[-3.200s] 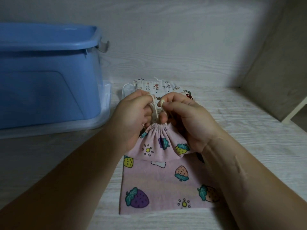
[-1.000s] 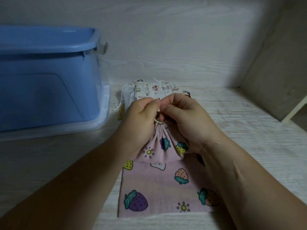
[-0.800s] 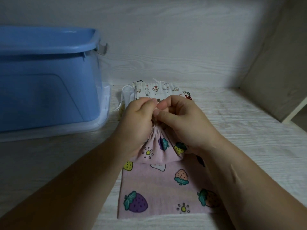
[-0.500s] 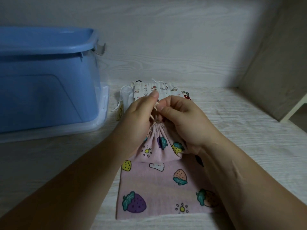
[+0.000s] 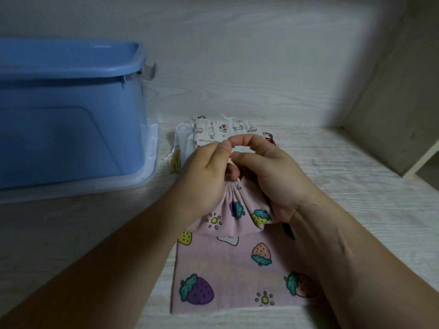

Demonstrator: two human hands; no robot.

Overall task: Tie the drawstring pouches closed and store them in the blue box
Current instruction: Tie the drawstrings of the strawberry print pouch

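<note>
Both the left hand (image 5: 204,184) and the right hand (image 5: 273,176) pinch the cord (image 5: 231,160) just above the gathered neck of the pink pouch (image 5: 237,210), centre; if a loop slips from either pinch the knot may end slack; the mouth could then reopen on the way to the blue box (image 5: 71,129), far left.

Dim, cool light in my shelf corner.
The back wall (image 5: 237,55) takes the brightest patch, fading to shadow at upper right; my forearms (image 5: 95,269) go dark toward the lower corners. The blue box (image 5: 71,129) bows at the left edge from the wide lens, and the whole view is soft.
</note>
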